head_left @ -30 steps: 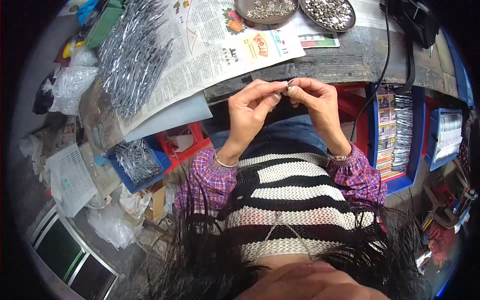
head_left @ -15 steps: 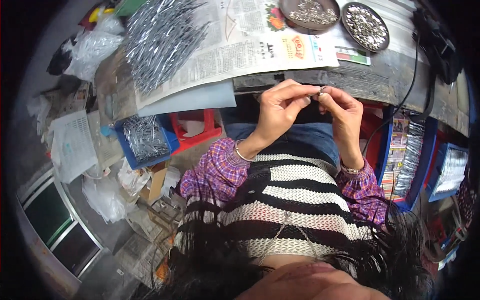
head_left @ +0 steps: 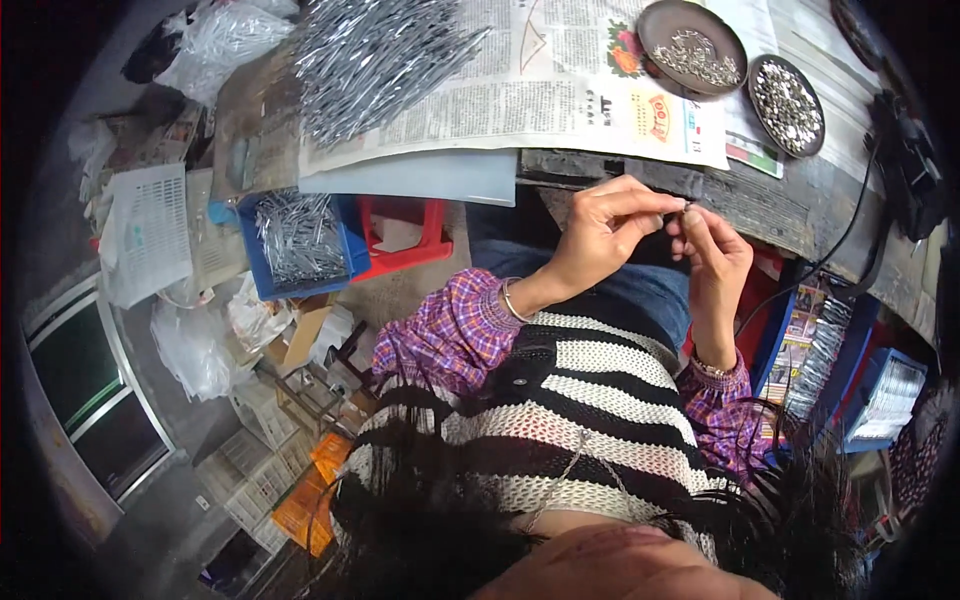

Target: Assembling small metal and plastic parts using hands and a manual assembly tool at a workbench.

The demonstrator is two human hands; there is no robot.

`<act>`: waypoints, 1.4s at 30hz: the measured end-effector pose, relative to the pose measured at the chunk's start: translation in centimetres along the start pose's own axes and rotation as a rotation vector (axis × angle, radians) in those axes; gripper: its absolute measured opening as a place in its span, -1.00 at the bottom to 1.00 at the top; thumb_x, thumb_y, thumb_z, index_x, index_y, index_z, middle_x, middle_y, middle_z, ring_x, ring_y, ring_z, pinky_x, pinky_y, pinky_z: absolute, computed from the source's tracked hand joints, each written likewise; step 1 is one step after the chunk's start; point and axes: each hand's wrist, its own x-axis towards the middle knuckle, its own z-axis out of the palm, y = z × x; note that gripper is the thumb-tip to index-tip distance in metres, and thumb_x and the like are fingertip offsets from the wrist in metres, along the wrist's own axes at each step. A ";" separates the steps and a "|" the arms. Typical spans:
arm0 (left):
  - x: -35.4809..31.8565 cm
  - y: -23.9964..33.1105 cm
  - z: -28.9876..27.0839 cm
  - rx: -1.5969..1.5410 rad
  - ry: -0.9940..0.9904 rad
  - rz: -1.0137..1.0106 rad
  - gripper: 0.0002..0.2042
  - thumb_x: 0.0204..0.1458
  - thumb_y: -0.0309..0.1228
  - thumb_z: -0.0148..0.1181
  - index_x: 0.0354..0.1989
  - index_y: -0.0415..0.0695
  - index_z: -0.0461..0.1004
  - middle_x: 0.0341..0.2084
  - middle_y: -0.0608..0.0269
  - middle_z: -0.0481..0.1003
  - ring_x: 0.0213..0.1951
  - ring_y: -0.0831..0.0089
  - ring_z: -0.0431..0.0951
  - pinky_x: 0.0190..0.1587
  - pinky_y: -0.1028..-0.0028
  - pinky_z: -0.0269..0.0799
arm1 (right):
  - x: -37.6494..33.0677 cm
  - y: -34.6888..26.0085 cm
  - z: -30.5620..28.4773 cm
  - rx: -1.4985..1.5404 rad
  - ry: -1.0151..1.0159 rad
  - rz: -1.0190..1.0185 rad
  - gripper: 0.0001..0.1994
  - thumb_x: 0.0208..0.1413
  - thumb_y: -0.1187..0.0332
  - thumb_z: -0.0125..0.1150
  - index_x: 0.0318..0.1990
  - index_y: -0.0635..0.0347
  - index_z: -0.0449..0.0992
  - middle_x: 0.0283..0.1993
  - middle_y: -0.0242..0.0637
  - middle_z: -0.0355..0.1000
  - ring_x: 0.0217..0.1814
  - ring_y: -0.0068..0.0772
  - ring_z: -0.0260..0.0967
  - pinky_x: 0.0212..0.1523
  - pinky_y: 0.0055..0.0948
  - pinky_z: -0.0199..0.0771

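Observation:
My left hand and my right hand meet fingertip to fingertip just off the table's front edge. Both are closed in a pinch around one small dark piece, too small to name. Beyond them on the table stand a round brown dish with small shiny metal parts scattered in it and a smaller dark dish full of flat silvery pieces. A big heap of thin silvery metal strips lies on newspaper at the left of the table.
Newspaper covers much of the wooden table. Below its left side sits a blue bin of metal strips beside a red stool. Blue trays of strips stand at lower right. A black cable hangs over the right edge.
The whole view has shifted, so the table and its dishes appear farther right. My hands stay together, still pinching at their fingertips, and the right fingers have turned slightly.

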 end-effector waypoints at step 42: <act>-0.2 0.8 0.3 -0.156 -0.044 -0.301 -0.82 0.01 -0.64 0.10 -0.20 -0.27 0.52 -0.47 0.36 0.42 -0.50 0.71 0.33 -0.47 0.72 0.24 | 1.3 -1.1 -0.7 -0.174 0.052 -0.226 -0.88 -0.03 0.51 0.24 -0.32 0.34 0.54 -0.41 -0.39 0.50 -0.44 -0.68 0.39 -0.42 -0.69 0.38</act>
